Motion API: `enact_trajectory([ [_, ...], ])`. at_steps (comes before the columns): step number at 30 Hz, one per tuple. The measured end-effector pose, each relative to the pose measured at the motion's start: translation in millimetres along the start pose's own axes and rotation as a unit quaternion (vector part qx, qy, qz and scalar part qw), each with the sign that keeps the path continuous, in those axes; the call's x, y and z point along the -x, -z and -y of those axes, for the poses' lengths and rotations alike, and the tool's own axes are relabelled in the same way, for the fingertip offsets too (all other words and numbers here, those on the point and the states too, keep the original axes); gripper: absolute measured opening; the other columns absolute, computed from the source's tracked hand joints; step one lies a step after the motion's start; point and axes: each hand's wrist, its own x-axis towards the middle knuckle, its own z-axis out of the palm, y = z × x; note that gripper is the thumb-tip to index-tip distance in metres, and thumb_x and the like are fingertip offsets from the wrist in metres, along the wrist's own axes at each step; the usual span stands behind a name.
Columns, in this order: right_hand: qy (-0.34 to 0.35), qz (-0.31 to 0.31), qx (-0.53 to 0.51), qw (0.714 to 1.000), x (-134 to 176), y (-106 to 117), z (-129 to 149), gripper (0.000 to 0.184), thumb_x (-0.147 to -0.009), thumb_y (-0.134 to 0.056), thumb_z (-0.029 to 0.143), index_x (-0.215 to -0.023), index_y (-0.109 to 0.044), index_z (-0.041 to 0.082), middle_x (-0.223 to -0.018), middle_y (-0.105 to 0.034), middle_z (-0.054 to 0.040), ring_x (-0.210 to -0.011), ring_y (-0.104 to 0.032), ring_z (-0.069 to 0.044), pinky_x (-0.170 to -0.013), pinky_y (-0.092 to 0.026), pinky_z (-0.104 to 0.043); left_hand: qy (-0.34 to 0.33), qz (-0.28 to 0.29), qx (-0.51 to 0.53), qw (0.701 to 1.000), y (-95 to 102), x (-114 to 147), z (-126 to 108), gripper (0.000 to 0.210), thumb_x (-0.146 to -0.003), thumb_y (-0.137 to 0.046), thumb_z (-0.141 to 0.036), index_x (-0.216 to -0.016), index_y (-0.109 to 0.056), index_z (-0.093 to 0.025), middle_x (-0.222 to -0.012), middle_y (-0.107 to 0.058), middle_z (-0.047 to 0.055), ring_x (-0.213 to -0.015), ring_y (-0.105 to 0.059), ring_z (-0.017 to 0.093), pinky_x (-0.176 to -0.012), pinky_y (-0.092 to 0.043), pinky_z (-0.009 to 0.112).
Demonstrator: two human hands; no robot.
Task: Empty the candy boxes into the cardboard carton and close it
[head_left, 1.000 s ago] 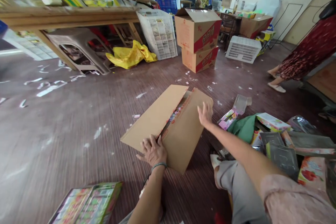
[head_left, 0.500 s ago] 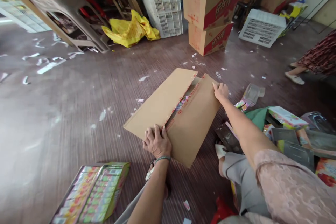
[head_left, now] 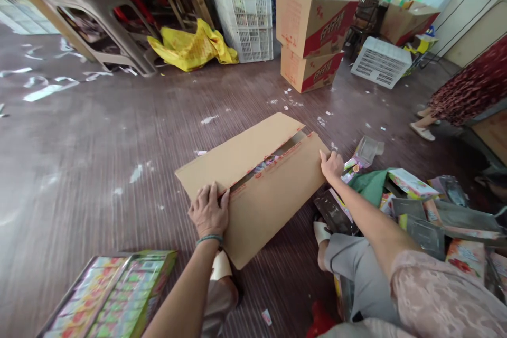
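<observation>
A brown cardboard box [head_left: 273, 190] rests on the floor before me, its two long top flaps folded inward with a narrow gap between them. Through the gap some small colourful pieces show. My left hand [head_left: 209, 211] grips the near left end, fingers over the flaps and thumb beside the gap. At the opposite end, my right hand [head_left: 331, 165] holds the box's right edge with its thumb on top; its other fingers are partly hidden. A filled display pack [head_left: 106, 296] of small colourful packets lies at the lower left.
Open clear trays and printed cartons [head_left: 412, 182] lie piled at my right. Two stacked cartons [head_left: 295, 21], white crates [head_left: 253, 21] and a yellow bag [head_left: 190, 47] stand farther back. A person in a dark red skirt [head_left: 471, 84] stands at right. Paper scraps litter the floor.
The box has turned a little, with its left end and my left hand shifting leftward in view. Both hands stay on it. My view has also shifted slightly.
</observation>
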Motion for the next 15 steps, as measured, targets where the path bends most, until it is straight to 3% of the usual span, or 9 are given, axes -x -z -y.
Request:
enact_trajectory([
  [5,-0.008,0.01,0.025,1.0,47.4,8.2,-16.7,0.053,-0.112,-0.052,0.057,-0.114,-0.071,0.008,-0.119,-0.072,-0.0249,-0.114,-0.069,-0.034,-0.093,-0.049,-0.038,-0.054,0.032,0.001,0.998,7.9,-22.3,25.8,0.059,-0.107,-0.044,-0.042,-0.151,-0.065,-0.007,-0.163,-0.057,0.023,-0.156,-0.046,0.039,-0.127,-0.035,0.056],
  [8,0.001,0.04,0.028,0.999,55.1,16.8,-21.8,0.053,-0.113,-0.052,0.055,-0.129,-0.067,0.007,-0.124,-0.072,-0.0249,-0.117,-0.07,-0.034,-0.093,-0.05,-0.037,-0.064,0.039,0.002,0.997,8.2,-28.3,31.8,0.06,-0.106,-0.043,-0.042,-0.15,-0.066,-0.007,-0.163,-0.056,0.023,-0.156,-0.046,0.039,-0.127,-0.035,0.059],
  [11,0.062,0.09,0.032,0.994,47.7,25.1,-23.0,0.066,-0.115,-0.049,0.051,-0.162,-0.044,0.005,-0.129,-0.072,-0.0242,-0.119,-0.07,-0.034,-0.098,-0.05,-0.039,-0.046,0.05,0.0,0.998,7.9,-29.3,32.2,0.061,-0.106,-0.042,-0.043,-0.15,-0.066,-0.007,-0.163,-0.056,0.023,-0.156,-0.046,0.04,-0.126,-0.038,0.061],
  [13,0.119,0.117,0.036,0.985,39.3,27.3,-19.6,0.072,-0.116,-0.044,0.051,-0.172,-0.028,0.009,-0.134,-0.07,-0.0238,-0.121,-0.069,-0.035,-0.103,-0.049,-0.043,-0.033,0.049,0.004,0.998,6.9,-27.8,33.1,0.061,-0.105,-0.042,-0.043,-0.149,-0.067,-0.008,-0.162,-0.057,0.023,-0.156,-0.045,0.039,-0.126,-0.039,0.059],
  [15,0.169,0.113,0.034,0.978,29.6,26.4,-11.0,0.072,-0.116,-0.04,0.052,-0.175,-0.024,0.013,-0.15,-0.061,-0.0259,-0.132,-0.064,-0.037,-0.108,-0.048,-0.047,-0.032,0.029,0.012,0.999,4.8,-25.0,35.4,0.06,-0.105,-0.04,-0.041,-0.146,-0.07,-0.009,-0.158,-0.062,0.022,-0.155,-0.047,0.037,-0.129,-0.038,0.054],
])
